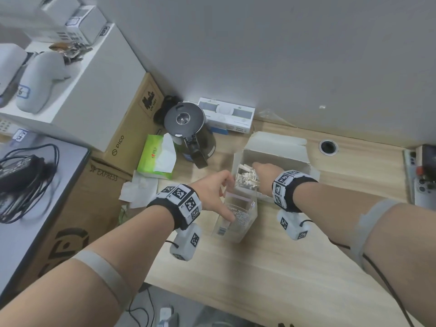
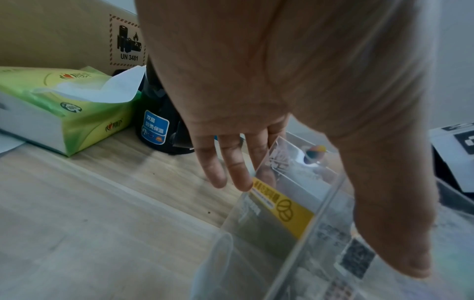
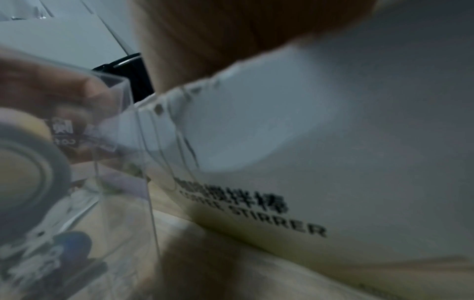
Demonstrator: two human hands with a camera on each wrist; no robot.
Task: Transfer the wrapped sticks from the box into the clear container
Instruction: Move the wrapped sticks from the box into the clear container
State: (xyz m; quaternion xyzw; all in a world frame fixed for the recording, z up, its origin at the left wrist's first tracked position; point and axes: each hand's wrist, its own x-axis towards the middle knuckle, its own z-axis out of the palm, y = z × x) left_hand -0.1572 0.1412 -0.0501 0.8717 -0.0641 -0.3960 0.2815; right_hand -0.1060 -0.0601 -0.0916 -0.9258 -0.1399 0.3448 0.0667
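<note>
On the light wood worktop (image 1: 271,267), against a grey wall, stands the white box (image 1: 278,149), flaps open, printed "COFFEE STIRRER" on its side in the right wrist view. Wrapped sticks (image 1: 246,178) lie inside it, bunched at the near-left corner. Clear container (image 1: 238,215) stands touching the box's near-left corner; it looks empty, so the transfer is judged barely begun.

Right hand (image 1: 263,172) reaches down into the box among the sticks; its fingers are hidden, so grip cannot be told. Left hand (image 1: 212,192) steadies the container: fingers (image 2: 236,168) straight along the far outer wall, thumb over the near side, pressing rather than curling.

Risks, as judged: the container is light and thin-walled, so a bunch dropped against its rim could tip it if the left hand slackens. Sticks lifted in a loose handful may fan out and spill onto the worktop. The forearm could catch the box flap and drag the box.

Surroundings: cardboard cartons (image 1: 132,128) at left, black kettle (image 1: 188,128), green tissue pack (image 1: 157,156), cable hole (image 1: 328,147) in the worktop.
</note>
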